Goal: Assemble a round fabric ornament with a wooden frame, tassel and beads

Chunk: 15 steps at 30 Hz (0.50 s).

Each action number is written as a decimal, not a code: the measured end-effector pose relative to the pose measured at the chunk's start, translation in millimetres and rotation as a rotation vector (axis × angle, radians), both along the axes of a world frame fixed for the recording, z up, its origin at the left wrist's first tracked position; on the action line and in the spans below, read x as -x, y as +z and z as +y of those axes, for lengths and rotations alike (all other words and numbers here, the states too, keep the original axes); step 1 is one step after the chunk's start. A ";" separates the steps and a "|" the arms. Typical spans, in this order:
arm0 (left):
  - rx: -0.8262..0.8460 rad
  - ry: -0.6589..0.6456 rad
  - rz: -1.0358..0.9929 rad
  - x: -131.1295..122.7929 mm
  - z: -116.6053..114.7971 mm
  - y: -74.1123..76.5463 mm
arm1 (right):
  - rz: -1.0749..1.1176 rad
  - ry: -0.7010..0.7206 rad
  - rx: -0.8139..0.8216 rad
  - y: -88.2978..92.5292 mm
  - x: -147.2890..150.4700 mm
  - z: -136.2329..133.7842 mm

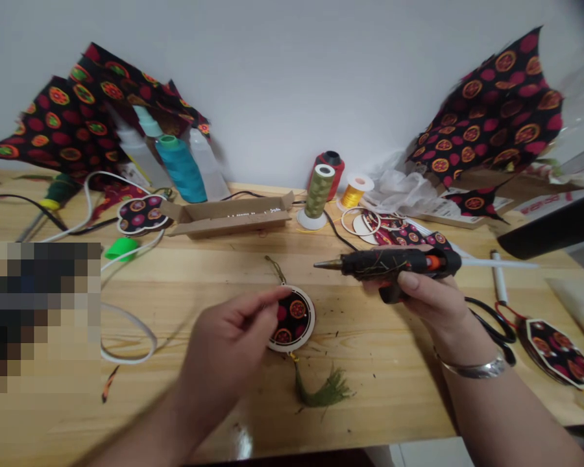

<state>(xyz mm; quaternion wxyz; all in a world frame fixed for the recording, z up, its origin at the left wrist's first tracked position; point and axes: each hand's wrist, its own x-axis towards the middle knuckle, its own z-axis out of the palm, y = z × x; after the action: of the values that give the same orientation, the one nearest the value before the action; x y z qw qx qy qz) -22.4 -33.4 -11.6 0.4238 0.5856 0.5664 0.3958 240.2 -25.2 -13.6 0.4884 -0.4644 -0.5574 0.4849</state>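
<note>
On the wooden table (pixel 175 408) lies a round pendant (pixel 298 318) with a pale rim and dark patterned fabric in its middle. A cord loop (pixel 275 269) tops it, and a green tassel (pixel 324 389) spreads out below. My left hand (pixel 228 347) is closed at the pendant's left edge, index finger along the upper rim; the hand covers that side. My right hand (pixel 431 298) grips a black hot glue gun (pixel 379 264), its nozzle pointing left above and right of the pendant. A white glue stick (pixel 501 263) sticks out of the gun's back.
Behind stand an open cardboard box (pixel 233 224), a green thread spool (pixel 318 194), a yellow spool (pixel 357 189) and a teal thread cone (pixel 182 170). Patterned fabric (pixel 496 110) rises at right. An octagonal pendant (pixel 559 350) lies right; a white cable (pixel 126 357) loops at left.
</note>
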 end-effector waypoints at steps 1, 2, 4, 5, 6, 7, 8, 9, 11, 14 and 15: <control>0.162 0.045 -0.179 2.8 4.2 5.5 | -0.016 0.013 -0.002 2.3 1.8 0.3; 0.278 0.093 -0.374 5.7 8.8 10.1 | -0.034 0.035 -0.007 5.1 3.9 0.9; 0.452 0.148 -0.719 11.0 17.9 15.2 | -0.097 0.101 -0.040 11.4 8.0 2.7; 0.493 0.151 -0.839 12.8 22.0 15.8 | -0.138 0.142 -0.066 14.4 9.8 3.8; 0.493 0.159 -0.939 14.1 25.4 15.3 | -0.179 0.179 -0.089 17.0 11.2 4.9; 0.504 0.158 -1.024 14.7 28.1 14.2 | -0.222 0.219 -0.102 19.0 12.4 6.0; 0.500 0.157 -1.093 14.8 30.1 12.7 | -0.267 0.265 -0.106 20.4 13.5 6.8; 0.491 0.157 -1.144 14.6 31.4 11.1 | -0.311 0.311 -0.105 21.2 14.5 7.5; 0.476 0.169 -1.183 13.8 32.8 8.5 | -0.387 0.374 -0.106 21.3 16.7 8.3; 0.451 0.245 -1.159 13.0 33.3 7.0 | -0.471 0.418 -0.119 19.9 22.1 8.3; 0.443 0.267 -1.150 12.8 33.5 7.0 | -0.496 0.421 -0.120 19.6 24.3 8.1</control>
<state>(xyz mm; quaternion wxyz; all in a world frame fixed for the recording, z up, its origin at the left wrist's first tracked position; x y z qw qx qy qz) -35.3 0.1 -4.5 0.7188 0.1019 0.3849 0.5699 215.9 -17.1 5.9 0.2533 -0.4133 -0.7705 0.4138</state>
